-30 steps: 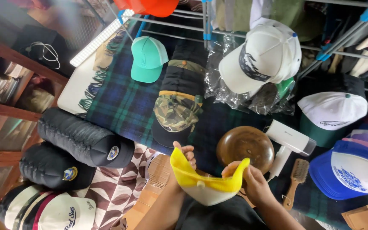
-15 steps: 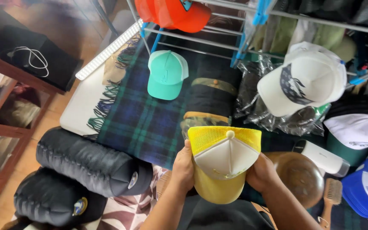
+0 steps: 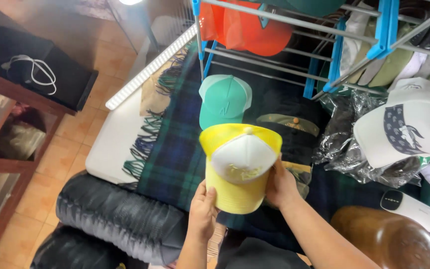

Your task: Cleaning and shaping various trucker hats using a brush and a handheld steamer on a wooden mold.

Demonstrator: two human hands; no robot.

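I hold a yellow and white mesh-backed cap point(image 3: 238, 164) up in front of me, brim toward me. My left hand point(image 3: 203, 209) grips the lower left edge of the yellow brim. My right hand point(image 3: 280, 185) clasps the cap's right side. Beyond the cap lie a teal cap point(image 3: 222, 99) and a stack of dark and camouflage caps point(image 3: 294, 134) on a blue-green plaid blanket point(image 3: 172, 154).
A metal drying rack point(image 3: 324, 30) with blue joints carries an orange cap point(image 3: 245, 30). A white cap with a dark emblem point(image 3: 409, 129) rests on plastic bags at right. Rows of stacked black caps point(image 3: 120, 219) lie lower left; a round wooden form point(image 3: 389, 239) and white handheld device point(image 3: 414, 211) sit lower right.
The cap went from being stretched open low in both hands to being held upright and lifted farther out over the blanket. The view has tilted up and left.
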